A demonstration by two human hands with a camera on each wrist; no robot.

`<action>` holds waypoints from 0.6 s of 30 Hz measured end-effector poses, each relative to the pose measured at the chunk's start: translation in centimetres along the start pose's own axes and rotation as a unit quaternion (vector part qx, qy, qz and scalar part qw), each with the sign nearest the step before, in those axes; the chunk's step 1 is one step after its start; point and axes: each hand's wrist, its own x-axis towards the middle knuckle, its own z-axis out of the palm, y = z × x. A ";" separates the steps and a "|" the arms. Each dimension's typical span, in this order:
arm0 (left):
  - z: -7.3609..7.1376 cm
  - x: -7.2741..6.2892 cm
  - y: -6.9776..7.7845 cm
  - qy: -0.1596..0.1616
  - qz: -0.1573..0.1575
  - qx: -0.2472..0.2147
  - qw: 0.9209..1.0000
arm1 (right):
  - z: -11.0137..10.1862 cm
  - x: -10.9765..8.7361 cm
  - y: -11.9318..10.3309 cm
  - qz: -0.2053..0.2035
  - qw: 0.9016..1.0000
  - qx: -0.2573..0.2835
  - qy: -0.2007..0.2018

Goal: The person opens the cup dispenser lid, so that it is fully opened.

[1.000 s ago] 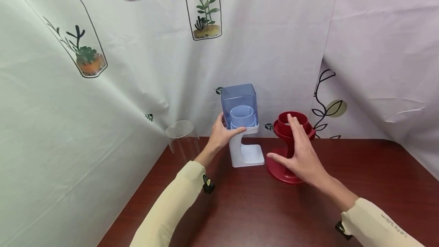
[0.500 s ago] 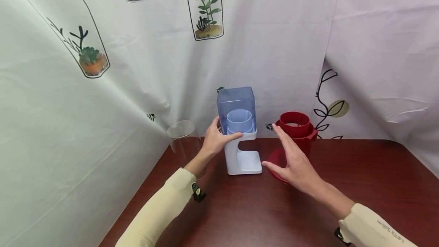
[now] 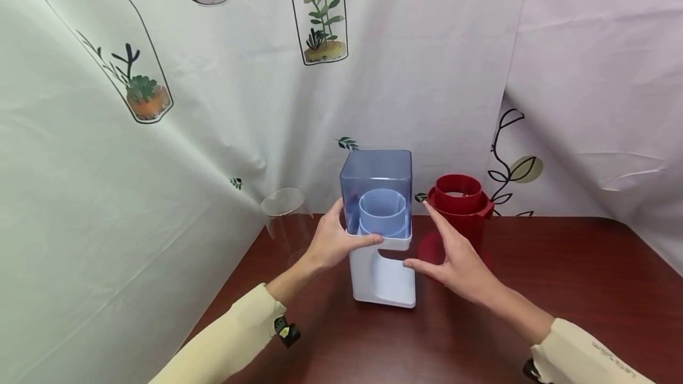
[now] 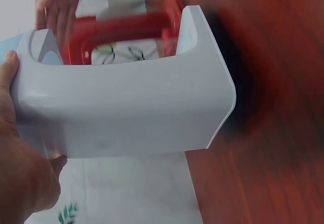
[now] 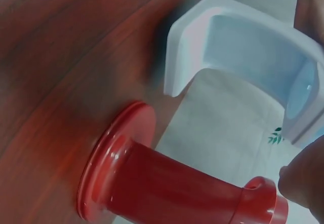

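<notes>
My left hand (image 3: 333, 239) grips a white dispenser stand (image 3: 364, 274) just under its see-through blue square cover (image 3: 376, 165), with the thumb across the front. Through the cover shows a round cup-like ring (image 3: 382, 206). The stand is held up, slightly tilted; in the left wrist view a dark shadow lies beyond its base. To its right, my right hand (image 3: 461, 265) reaches in with fingers and thumb spread, holding nothing. In the right wrist view the right thumb (image 5: 306, 181) is close to the stand; whether it touches cannot be told.
Behind the right hand a red dispenser stand (image 3: 464, 218) with a round top ring stands on the dark red-brown table (image 3: 560, 289). A clear cylinder (image 3: 283, 227) stands at the left near the cloth. White cloth with plant prints (image 3: 427, 76) hangs behind the table.
The left hand has brought the white stand with its blue cover closer to me and lower in view. The right hand has shifted slightly left, away from in front of the red stand's ring.
</notes>
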 end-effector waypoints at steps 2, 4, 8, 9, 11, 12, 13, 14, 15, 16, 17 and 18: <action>0.4 -0.7 0.5 -0.010 0.009 -0.005 1.000 | -0.1 -0.3 -0.2 0.015 1.000 0.017 -0.004; 0.7 -1.2 0.9 -0.019 0.015 -0.013 1.000 | -0.2 -0.5 -0.3 0.028 0.999 0.031 -0.008; 1.4 -2.0 1.6 -0.026 0.023 -0.020 0.999 | -0.6 -1.1 -0.6 0.048 0.997 0.054 -0.018; 1.6 -2.1 1.8 -0.026 0.025 -0.021 0.999 | -0.7 -1.3 -0.7 0.053 0.997 0.058 -0.021; 1.8 -2.4 2.0 -0.026 0.026 -0.024 0.999 | -1.0 -1.6 -0.9 0.060 0.996 0.065 -0.027; 2.0 -2.6 2.1 -0.027 0.025 -0.025 0.999 | -1.1 -1.7 -0.9 0.064 0.995 0.067 -0.029; 2.1 -2.8 2.2 -0.027 0.024 -0.026 0.999 | -1.1 -1.9 -0.9 0.066 0.995 0.069 -0.031; 2.3 -3.0 2.3 -0.028 0.022 -0.028 0.999 | -1.2 -2.0 -0.9 0.068 0.995 0.071 -0.032; 2.4 -3.2 2.4 -0.030 0.021 -0.031 0.999 | -1.2 -2.1 -0.9 0.070 0.994 0.077 -0.033; 2.6 -3.4 2.5 -0.031 0.018 -0.032 0.999 | -1.3 -2.2 -0.9 0.070 0.994 0.082 -0.034; 2.7 -3.6 2.5 -0.031 0.014 -0.031 0.999 | -1.3 -2.3 -0.8 0.070 0.993 0.085 -0.034; 2.9 -3.7 2.6 -0.029 0.010 -0.028 0.999 | -1.3 -2.4 -0.8 0.071 0.993 0.087 -0.033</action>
